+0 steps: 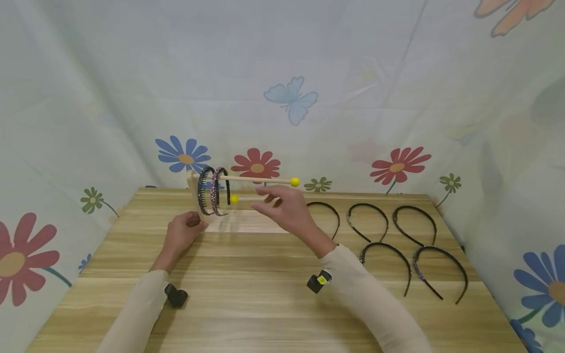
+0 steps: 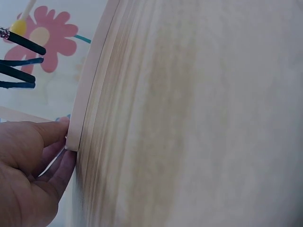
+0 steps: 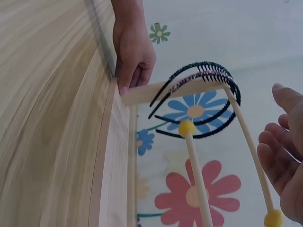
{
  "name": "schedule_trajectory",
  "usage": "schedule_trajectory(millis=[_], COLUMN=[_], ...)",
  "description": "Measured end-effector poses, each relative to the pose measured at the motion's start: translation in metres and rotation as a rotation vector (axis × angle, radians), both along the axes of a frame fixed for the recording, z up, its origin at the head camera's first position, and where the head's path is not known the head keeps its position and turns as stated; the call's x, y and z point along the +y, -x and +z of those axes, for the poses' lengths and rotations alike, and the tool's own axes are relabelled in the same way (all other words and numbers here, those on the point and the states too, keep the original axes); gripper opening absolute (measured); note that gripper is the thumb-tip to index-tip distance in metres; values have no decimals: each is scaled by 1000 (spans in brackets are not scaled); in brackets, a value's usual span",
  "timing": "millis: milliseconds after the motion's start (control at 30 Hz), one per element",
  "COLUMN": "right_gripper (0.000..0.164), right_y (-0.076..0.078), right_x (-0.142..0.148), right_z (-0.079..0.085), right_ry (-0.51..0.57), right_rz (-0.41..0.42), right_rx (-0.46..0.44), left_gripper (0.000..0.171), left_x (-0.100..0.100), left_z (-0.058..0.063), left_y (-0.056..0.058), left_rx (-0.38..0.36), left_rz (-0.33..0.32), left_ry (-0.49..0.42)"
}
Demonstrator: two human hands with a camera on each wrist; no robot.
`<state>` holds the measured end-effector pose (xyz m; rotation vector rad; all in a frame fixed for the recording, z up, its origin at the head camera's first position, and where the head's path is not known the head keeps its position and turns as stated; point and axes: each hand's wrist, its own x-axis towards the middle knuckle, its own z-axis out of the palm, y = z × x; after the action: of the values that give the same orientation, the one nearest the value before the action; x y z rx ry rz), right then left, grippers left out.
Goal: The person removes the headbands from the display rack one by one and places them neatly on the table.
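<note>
Left hand [image 1: 182, 236] pinches pale wooden stand [image 1: 251, 223] near worktop [image 1: 229, 294] far edge, right hand [image 1: 288, 208] empty, fingers loose; arched black beaded headbands [image 1: 202, 193] appear light, springy, best held by bare ends.

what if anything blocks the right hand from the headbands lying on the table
Nothing visible: the headbands lie loose on the table, though in the head view the right hand hides part of the nearest one.
</note>
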<state>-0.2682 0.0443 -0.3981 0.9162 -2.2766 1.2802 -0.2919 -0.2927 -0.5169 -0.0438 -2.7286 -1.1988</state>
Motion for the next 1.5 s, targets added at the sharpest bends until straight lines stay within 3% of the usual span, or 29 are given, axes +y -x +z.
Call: schedule_trajectory(millis=[600, 933, 1500], right_gripper=[46, 45, 31], right_y=[10, 17, 15], right_x=[-69, -91, -106], right_z=[-11, -26, -27], right_ry=[49, 81, 87], right_rz=[52, 102, 81], right_rx=[-238, -292, -334], left_gripper=[43, 43, 43], left_x=[1, 0, -1], left_z=[0, 0, -2], left_y=[0, 1, 1], left_rx=[-8, -3, 21], left_rz=[13, 10, -6], left_ry=[2, 2, 4])
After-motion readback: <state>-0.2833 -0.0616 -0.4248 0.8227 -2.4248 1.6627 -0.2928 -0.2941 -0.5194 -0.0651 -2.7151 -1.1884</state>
